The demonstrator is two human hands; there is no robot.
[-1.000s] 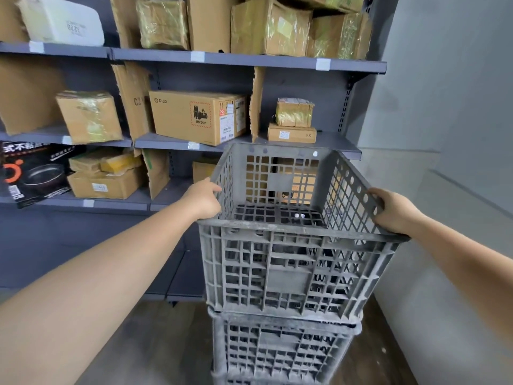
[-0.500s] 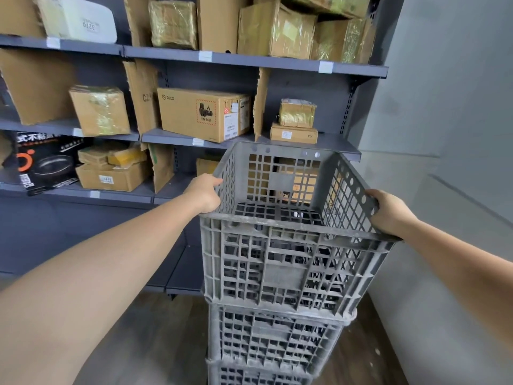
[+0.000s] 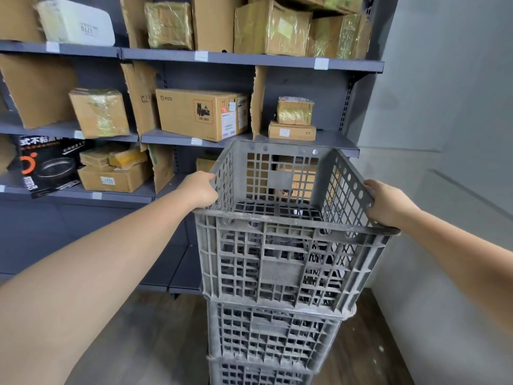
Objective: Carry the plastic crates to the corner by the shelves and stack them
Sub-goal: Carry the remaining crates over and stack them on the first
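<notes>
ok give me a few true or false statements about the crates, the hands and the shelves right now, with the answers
1. Both hands grip the top crate at its rim. True: the left hand holds the left rim, the right hand the right.
2. The top crate is full of boxes. False: it holds nothing.
3. At least two more grey crates sit beneath it. True.
4. The PICO box lies on the floor. False: it sits on a middle shelf.
5. The stack stands left of the shelves. False: it stands at their right end, by the wall.
</notes>
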